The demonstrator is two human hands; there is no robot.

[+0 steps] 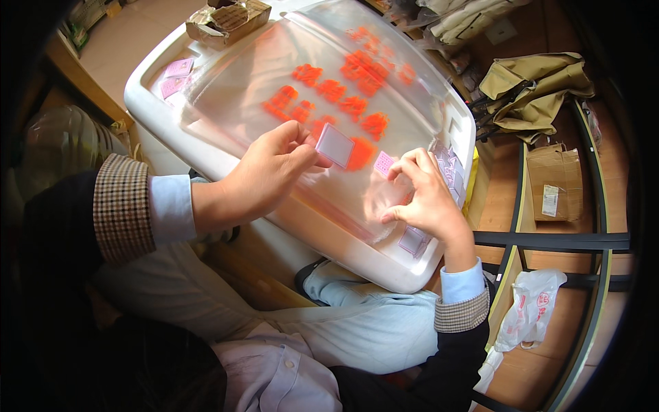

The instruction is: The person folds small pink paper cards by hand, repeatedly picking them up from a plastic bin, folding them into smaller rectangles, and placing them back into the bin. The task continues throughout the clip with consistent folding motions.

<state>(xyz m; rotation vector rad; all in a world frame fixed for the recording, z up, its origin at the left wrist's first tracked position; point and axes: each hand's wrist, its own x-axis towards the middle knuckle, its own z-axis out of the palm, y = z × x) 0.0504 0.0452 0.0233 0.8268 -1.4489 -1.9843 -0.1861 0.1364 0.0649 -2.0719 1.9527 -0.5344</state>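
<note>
My left hand [273, 167] pinches a small pale plastic sleeve [335, 146] with pink edges between thumb and fingertips. To its right, my right hand [425, 193] has a small pink printed card [383, 163] at its fingertips, with the thumb held well apart. Both hands are over a clear plastic bag [309, 170] with orange-red printing, spread across a white plastic tub lid [391, 275]. Below my right hand lie several pale cards [412, 240] with purple edges. More purple-edged pieces [450, 175] are heaped along the lid's right side.
Pink cards [176, 77] lie at the lid's left corner, near a torn cardboard box [228, 21]. On the right stand shelves with a brown carton [554, 183], a khaki fabric item [535, 92] and a white plastic bag [530, 306]. My jeans-covered legs [360, 324] are below the lid.
</note>
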